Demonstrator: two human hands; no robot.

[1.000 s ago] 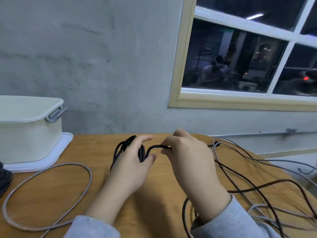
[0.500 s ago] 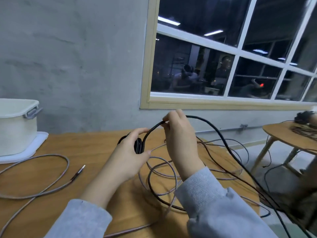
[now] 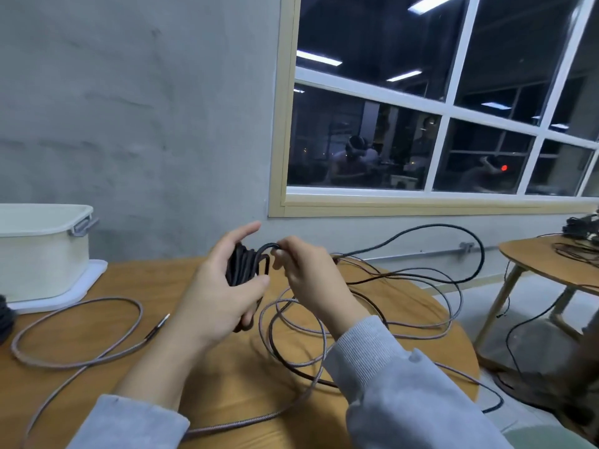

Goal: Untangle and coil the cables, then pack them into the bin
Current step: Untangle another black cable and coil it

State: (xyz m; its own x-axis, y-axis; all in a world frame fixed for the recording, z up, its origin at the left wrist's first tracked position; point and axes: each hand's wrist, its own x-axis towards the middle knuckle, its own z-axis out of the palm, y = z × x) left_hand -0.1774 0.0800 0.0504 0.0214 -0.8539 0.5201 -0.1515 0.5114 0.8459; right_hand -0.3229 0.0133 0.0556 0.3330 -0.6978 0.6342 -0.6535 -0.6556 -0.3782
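Note:
My left hand [image 3: 223, 293] grips a bundle of black cable coils [image 3: 243, 265] above the wooden table [image 3: 107, 280]. My right hand [image 3: 308, 277] pinches the same black cable at the top of the coil, laying a loop onto it. The loose black cable tail [image 3: 453, 226] arcs away to the right, over the table edge. A grey braided cable [image 3: 81, 361] lies in loops on the table to the left and under my arms. The cream bin [image 3: 42, 251] stands at the far left on its white lid.
A tangle of grey and dark cables [image 3: 405, 286] lies on the right half of the table. A second round table [image 3: 551, 264] with more cables stands at the right. Cables trail on the floor between the tables. A wall and window are behind.
My right hand has come back down to the coil from its raised pull, bringing another loop of black cable onto the bundle. The view has swung a little to the right.

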